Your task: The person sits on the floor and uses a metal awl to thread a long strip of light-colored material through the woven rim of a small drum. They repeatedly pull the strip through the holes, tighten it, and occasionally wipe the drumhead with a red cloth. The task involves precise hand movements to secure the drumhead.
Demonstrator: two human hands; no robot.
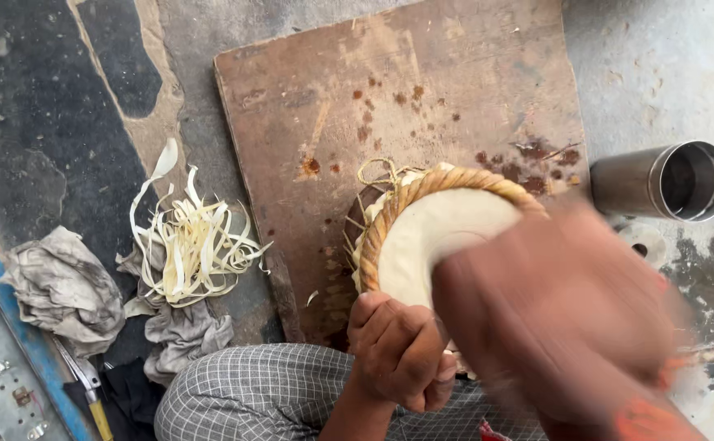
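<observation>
Wooden and stained with reddish-brown spots, the large board (398, 122) lies flat on the grey concrete floor (659, 57) and serves as the landmark for everything else. At the board's lower right part stands the small drum (435, 233), tilted on its side so its pale skin head faces the camera, ringed by a braided tan lacing hoop. Right of the board, on the floor, a steel cup (667, 181) lies on its side with its open mouth turned to the right. Left of the board sit a heap of pale cream strips (189, 245), and beyond and below it crumpled grey rags (63, 286). Below the board, a knee in checked cloth (259, 392) enters the view.

The left hand (398, 351) has its grip closed around the drum's lower rim, fingers curled tight over the hoop. The right hand (561, 318) is a motion-smeared blur across the drum's right side; I cannot tell whether its grip is closed or apart, or whether it holds anything.

Judging from this, the fast right hand could land off the head and strike the left fingers at the rim. The drum, resting only on its curved side, could roll or slip across the board if the left hold loosens, and it might knock the cup.
</observation>
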